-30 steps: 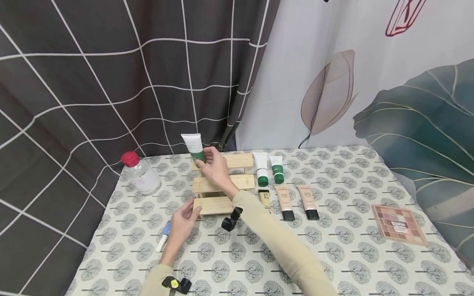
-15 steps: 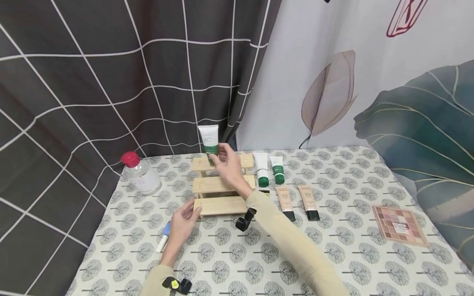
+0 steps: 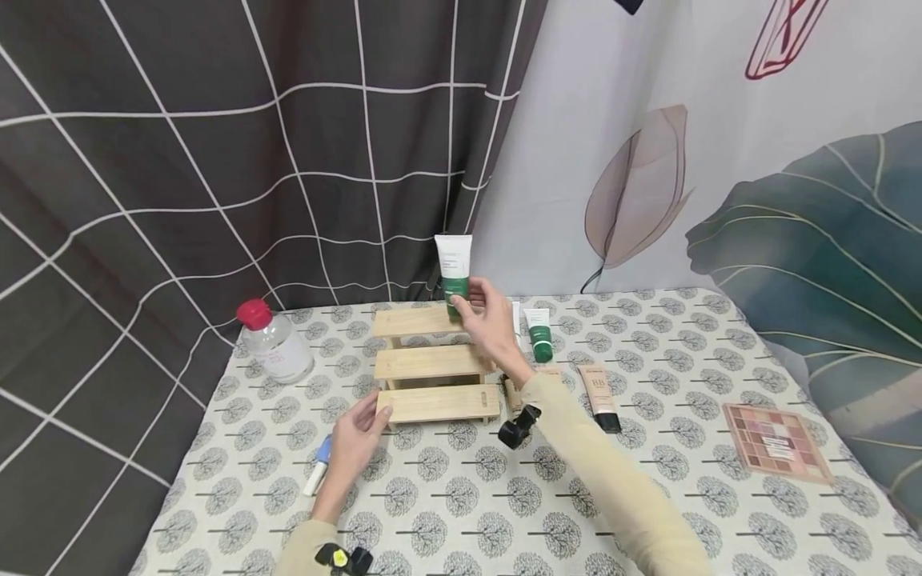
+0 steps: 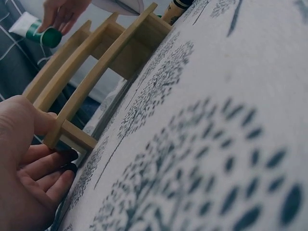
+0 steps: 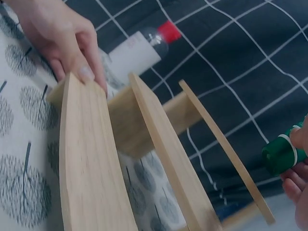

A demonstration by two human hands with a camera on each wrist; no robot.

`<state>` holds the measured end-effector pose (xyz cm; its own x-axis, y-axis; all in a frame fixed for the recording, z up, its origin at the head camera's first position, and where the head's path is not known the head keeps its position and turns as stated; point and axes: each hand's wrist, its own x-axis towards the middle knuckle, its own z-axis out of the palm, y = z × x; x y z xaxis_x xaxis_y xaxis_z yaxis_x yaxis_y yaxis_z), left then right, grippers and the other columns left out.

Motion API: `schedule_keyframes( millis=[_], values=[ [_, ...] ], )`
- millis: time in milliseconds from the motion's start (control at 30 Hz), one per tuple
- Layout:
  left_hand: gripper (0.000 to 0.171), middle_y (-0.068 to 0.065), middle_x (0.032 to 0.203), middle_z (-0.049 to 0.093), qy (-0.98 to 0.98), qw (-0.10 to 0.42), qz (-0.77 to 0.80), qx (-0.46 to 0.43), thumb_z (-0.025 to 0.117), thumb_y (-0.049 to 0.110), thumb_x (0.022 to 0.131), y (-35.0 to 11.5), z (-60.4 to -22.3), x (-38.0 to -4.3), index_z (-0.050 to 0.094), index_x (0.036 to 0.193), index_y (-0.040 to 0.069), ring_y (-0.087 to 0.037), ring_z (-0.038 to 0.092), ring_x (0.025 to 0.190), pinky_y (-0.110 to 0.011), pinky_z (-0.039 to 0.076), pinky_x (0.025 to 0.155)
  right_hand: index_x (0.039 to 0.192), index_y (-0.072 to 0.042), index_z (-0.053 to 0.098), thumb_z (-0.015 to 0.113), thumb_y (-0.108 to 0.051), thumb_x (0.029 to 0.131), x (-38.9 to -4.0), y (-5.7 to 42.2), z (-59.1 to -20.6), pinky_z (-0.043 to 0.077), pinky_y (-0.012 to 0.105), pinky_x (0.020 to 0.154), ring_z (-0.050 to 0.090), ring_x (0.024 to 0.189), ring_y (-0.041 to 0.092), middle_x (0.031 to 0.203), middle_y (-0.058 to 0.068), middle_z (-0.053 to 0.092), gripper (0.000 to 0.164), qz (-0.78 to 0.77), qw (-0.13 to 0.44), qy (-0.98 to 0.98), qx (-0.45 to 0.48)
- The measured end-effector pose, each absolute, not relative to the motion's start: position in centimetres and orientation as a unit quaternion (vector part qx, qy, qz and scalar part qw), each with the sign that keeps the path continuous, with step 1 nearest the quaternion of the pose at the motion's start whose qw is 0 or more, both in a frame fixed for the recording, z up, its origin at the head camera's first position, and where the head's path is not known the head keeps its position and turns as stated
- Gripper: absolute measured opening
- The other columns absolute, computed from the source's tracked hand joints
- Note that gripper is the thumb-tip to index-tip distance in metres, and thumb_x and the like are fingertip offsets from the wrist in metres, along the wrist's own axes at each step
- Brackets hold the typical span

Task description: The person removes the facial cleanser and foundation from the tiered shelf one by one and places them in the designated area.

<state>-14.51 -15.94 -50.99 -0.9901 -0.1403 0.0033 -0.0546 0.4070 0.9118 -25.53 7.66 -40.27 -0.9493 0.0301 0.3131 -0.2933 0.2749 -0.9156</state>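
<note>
A three-tier wooden stand (image 3: 432,404) is on the patterned cloth. My left hand (image 3: 356,436) grips the left end of its lowest step, thumb on top and fingers beneath, as the left wrist view shows at the stand's end (image 4: 72,96). In my right hand (image 3: 497,324) is a white and green cream tube (image 3: 454,260), pinched near its green cap, cap down. That tube stands upright at the right end of the top step, overlapping it in the head view. From the right wrist, the green cap (image 5: 279,156) appears just past the top step's edge.
A clear bottle with red cap (image 3: 281,352) stands at left, near a blue and white tube (image 3: 319,466). Right of the stand lie another green and white tube (image 3: 539,336) and a BB cream tube (image 3: 599,396). A makeup palette (image 3: 778,444) lies farther right. My right arm partly hides other tubes.
My right hand has carried the cream tube rightward along the top step, from its left end to its right end, and the tube now stands straighter. My left hand stays on the stand.
</note>
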Motion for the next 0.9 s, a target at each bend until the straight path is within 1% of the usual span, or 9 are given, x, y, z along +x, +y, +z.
schedule_keyframes(
  millis=[200, 467, 667, 900],
  values=[
    [0.056, -0.027, 0.143, 0.056, -0.838, 0.037, -0.542, 0.059, 0.068, 0.023, 0.098, -16.0, -51.1, -14.4, 0.050, 0.145, -0.002, -0.041, 0.057, 0.132, -0.039, 0.050, 0.111, 0.128, 0.002, 0.059, 0.069, -0.017, 0.096, -25.4, 10.2, -40.7, 0.056, 0.047, 0.105, 0.068, 0.111, 0.035, 0.119, 0.022, 0.070, 0.038, 0.572, 0.156, -0.802, 0.077],
    [0.056, -0.026, 0.142, 0.057, -0.836, 0.041, -0.544, 0.056, 0.068, 0.023, 0.098, -15.9, -51.1, -14.4, 0.050, 0.145, -0.002, -0.040, 0.057, 0.132, -0.039, 0.050, 0.111, 0.124, 0.003, 0.061, 0.071, -0.019, 0.094, -25.3, 13.7, -41.3, 0.055, 0.048, 0.104, 0.068, 0.107, 0.037, 0.115, 0.023, 0.070, 0.038, 0.552, 0.174, -0.814, 0.039],
    [0.056, -0.026, 0.143, 0.056, -0.833, 0.034, -0.549, 0.058, 0.068, 0.022, 0.098, -15.9, -51.2, -14.5, 0.049, 0.145, -0.001, -0.040, 0.056, 0.133, -0.039, 0.050, 0.112, 0.123, 0.003, 0.060, 0.071, -0.017, 0.094, -25.1, 16.4, -42.1, 0.056, 0.049, 0.102, 0.067, 0.107, 0.037, 0.115, 0.024, 0.070, 0.037, 0.535, 0.172, -0.827, 0.009],
    [0.056, -0.026, 0.145, 0.055, -0.835, 0.035, -0.547, 0.056, 0.067, 0.022, 0.099, -16.0, -51.2, -14.6, 0.048, 0.146, -0.002, -0.040, 0.055, 0.134, -0.039, 0.049, 0.112, 0.125, 0.004, 0.058, 0.069, -0.019, 0.096, -25.0, 19.1, -42.8, 0.054, 0.049, 0.105, 0.065, 0.111, 0.038, 0.119, 0.025, 0.067, 0.039, 0.534, 0.148, -0.832, -0.025]
  ],
)
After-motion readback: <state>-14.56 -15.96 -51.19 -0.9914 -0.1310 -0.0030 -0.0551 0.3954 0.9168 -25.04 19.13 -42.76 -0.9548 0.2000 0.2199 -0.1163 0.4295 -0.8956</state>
